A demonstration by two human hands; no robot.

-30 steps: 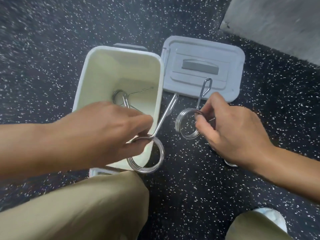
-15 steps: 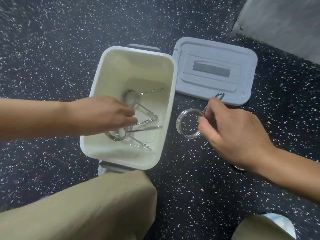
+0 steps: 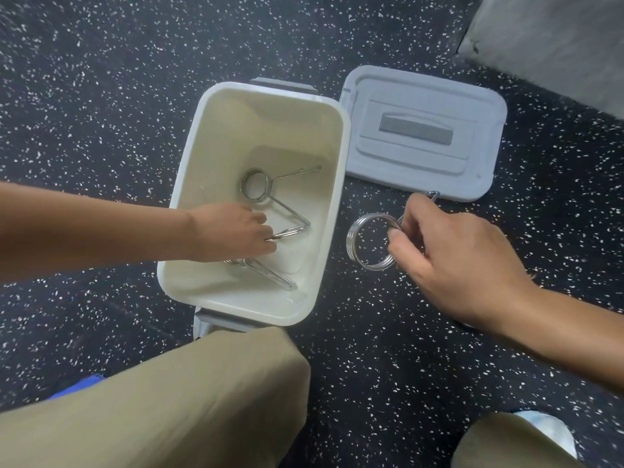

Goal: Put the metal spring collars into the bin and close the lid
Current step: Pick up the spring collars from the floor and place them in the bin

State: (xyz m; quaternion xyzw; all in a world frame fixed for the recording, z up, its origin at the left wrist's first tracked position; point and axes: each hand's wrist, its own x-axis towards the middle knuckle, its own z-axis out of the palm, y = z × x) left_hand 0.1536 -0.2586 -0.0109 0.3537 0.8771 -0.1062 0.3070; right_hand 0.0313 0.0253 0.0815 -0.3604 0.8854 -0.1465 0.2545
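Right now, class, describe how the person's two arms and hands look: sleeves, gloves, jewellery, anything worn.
Both arms are bare from hand to the frame edge, with no sleeves in view. The left hand and right hand wear no gloves, and no rings or watch show. Below them, khaki trousers cover the knees.

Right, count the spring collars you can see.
3: one lies free in the bin at, one is under the left hand inside it, one is in the right hand at. More may be hidden.
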